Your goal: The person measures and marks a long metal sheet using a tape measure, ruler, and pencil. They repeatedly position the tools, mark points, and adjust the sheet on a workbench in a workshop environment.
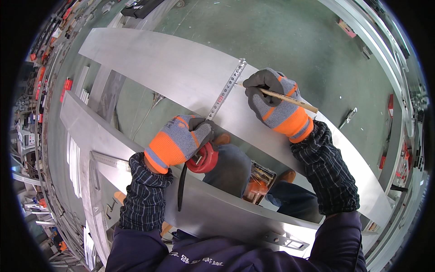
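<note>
A long silver metal strip (167,59) runs from the upper left to the lower right. Across it lies the extended blade (224,90) of a red tape measure (206,159), its far end at the strip's far edge. My left hand (174,140), in a grey and orange glove, is closed around the tape measure at the strip's near edge; a black strap hangs from the case. My right hand (274,102), gloved alike, grips a wooden pencil (294,100). The pencil's point is close to the blade's right side, above the strip; I cannot tell whether it touches the metal.
Nearer me is a second metal strip (195,192), with a metal square (108,160) at its left. Below the gap sits a box of orange-handled tools (259,183) between my legs. A red can (66,88) and a black case (141,8) are further left.
</note>
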Action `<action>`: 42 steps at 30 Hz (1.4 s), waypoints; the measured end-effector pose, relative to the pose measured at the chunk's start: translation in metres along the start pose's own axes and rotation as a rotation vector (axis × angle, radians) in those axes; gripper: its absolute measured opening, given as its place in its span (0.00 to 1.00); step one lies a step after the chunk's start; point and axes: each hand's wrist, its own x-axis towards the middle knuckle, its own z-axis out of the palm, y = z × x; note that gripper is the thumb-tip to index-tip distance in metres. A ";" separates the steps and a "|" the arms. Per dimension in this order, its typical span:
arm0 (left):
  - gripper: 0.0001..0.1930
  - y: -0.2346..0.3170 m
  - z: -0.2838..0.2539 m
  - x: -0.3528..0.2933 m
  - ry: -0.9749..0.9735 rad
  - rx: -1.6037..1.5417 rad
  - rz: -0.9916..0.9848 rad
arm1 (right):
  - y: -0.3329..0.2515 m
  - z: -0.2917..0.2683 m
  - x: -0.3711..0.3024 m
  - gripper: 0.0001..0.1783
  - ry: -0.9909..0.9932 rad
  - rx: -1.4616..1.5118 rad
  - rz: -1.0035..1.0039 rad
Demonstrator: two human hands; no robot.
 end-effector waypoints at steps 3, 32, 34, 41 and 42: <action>0.17 -0.001 0.002 -0.001 0.016 -0.023 -0.040 | 0.001 0.000 0.001 0.09 -0.016 -0.027 -0.008; 0.21 0.011 -0.003 0.004 -0.039 -0.266 -0.335 | 0.005 -0.001 0.001 0.05 0.229 0.252 0.187; 0.20 0.016 -0.005 0.005 -0.044 -0.304 -0.351 | 0.005 -0.002 0.002 0.05 0.239 0.244 0.187; 0.15 0.016 -0.001 -0.001 -0.002 -0.401 -0.382 | -0.001 -0.006 0.005 0.04 0.253 0.265 0.266; 0.15 0.017 -0.002 0.000 -0.016 -0.438 -0.388 | -0.001 -0.006 0.005 0.04 0.258 0.267 0.259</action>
